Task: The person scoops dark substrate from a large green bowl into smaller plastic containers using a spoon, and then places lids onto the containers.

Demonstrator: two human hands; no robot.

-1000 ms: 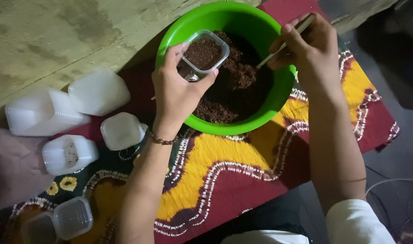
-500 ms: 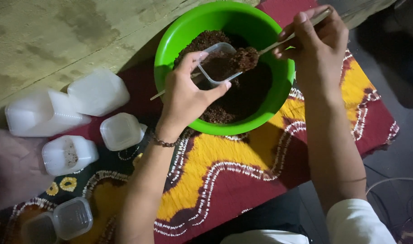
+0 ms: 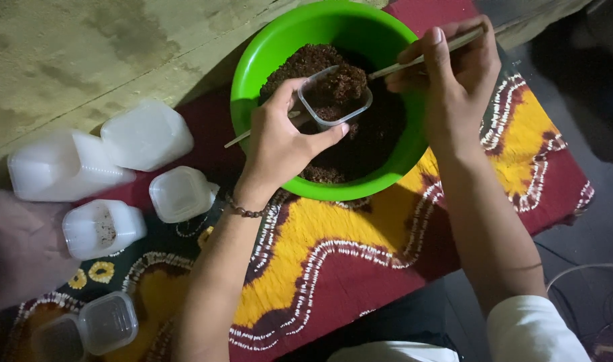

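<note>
Containers: four white lidded tubs (image 3: 145, 134) and two clear boxes (image 3: 107, 322) lie left of one green bowl (image 3: 253, 87). Left hand (image 3: 280, 144) grips a small clear tub (image 3: 333, 97) over the brown mix (image 3: 306, 60); right hand (image 3: 454, 67) pinches a utensil (image 3: 404, 66).

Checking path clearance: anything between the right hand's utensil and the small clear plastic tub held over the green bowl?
Nothing visible. The right hand holds a thin pale utensil already reaching the small clear plastic tub, which the left hand holds over the green plastic bowl.

Head camera looks steeply down, close over the bowl (image 3: 266, 87)
</note>
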